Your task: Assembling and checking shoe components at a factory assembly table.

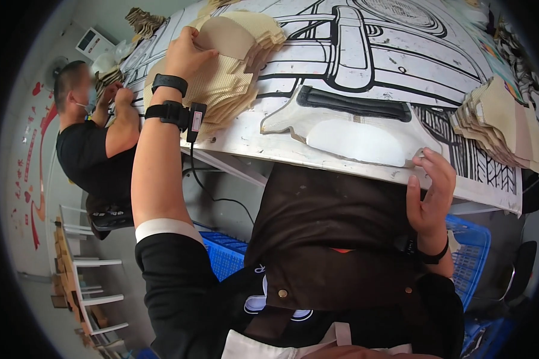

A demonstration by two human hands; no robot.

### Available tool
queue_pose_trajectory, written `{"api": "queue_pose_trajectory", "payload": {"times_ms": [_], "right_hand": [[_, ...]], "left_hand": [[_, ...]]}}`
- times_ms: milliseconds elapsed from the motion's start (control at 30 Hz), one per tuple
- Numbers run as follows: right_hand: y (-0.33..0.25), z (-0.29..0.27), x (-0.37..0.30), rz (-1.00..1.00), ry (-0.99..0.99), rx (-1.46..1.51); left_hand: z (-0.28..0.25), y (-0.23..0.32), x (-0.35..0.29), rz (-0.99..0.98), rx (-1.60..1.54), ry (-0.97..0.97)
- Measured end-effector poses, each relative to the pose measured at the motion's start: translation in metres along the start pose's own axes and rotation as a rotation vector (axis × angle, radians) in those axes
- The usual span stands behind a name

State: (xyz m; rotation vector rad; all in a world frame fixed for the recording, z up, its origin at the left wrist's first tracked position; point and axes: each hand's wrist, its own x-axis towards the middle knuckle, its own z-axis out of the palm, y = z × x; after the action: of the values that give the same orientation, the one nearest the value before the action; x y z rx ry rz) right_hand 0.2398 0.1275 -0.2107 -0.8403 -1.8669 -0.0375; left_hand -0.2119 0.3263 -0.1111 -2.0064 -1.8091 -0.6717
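**Left hand [184, 55] on tan sheet stack [224, 90]; right hand [432, 200] at corner of pale cut-out plate [281, 122]**

Writing: red characters and hearts run down the left wall [27, 161]. A small label sits on the black wrist module [196, 124] of the left forearm; its print is too small to read.

Containers: two blue plastic crates below table level. Right crate [480, 239] has something pale inside, mostly hidden by the forearm; contents of left crate [221, 257] cannot be made out.

Hands: well apart from each other. Left touches the stack near its top, thumb spread from curled fingers beside a grey-brown piece [226, 36]; cannot tell whether a sheet is pinched. Right has fingers half bent, thumb clear of them, fingertips at the plate's near right corner; contact pressure cannot be judged.

Positions: stack lies on the left part of the line-drawn tabletop [407, 57], edges uneven. Plate lies flat at the front edge, black padded bar [353, 106] along its far side. Second stack [497, 125] at far right. Co-worker [99, 119] at the table's left side.
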Motion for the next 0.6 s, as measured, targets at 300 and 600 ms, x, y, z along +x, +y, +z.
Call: {"api": "queue_pose_trajectory", "payload": {"times_ms": [300,600], "right_hand": [[-0.016,-0.008,0.004,0.036,-0.104,0.143],[-0.036,0.038,0.046,0.254,-0.102,0.739]], "left_hand": [[-0.067,0.097,0.002,-0.349,-1.363,-0.203],[-0.071,0.281,-0.119,-0.315,-2.353,0.177]]}}
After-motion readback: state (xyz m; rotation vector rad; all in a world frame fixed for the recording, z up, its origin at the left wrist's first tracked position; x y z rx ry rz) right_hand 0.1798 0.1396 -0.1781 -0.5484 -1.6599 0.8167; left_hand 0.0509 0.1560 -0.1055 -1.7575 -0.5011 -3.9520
